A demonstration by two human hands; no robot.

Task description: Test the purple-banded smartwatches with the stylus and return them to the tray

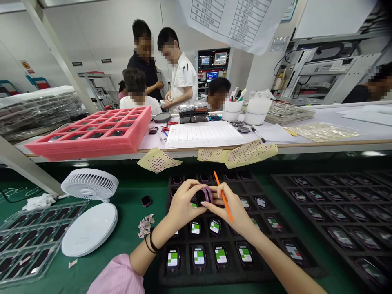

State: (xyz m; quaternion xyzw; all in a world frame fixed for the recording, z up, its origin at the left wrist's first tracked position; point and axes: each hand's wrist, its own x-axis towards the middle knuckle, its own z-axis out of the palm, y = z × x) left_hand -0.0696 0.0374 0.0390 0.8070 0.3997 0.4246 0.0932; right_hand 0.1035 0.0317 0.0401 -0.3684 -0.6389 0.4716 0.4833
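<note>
Both my hands meet above a black foam tray (pixel 180 277) of small watch-like devices, several with lit green and white screens. Between them is a purple-edged watch device (pixel 204 196), tilted on its side. My left hand (pixel 185 204) pinches it from the left, thumb and fingers closed on its edges. My right hand (pixel 231 206) holds its other side with the thumb and fingertips, and also carries an orange pen-like tool (pixel 225 198), tip pointing up and away. Below the hands, a lit device (pixel 214 226) sits tilted in its compartment.
A second black tray (pixel 306 208) of devices lies right. On the left are a white fan (pixel 92 228), clear trays (pixel 27 241), paper scraps (pixel 145 226) and a lone device (pixel 146 200). A shelf ahead bears a pink foam tray (pixel 92 146) and papers. People are beyond it.
</note>
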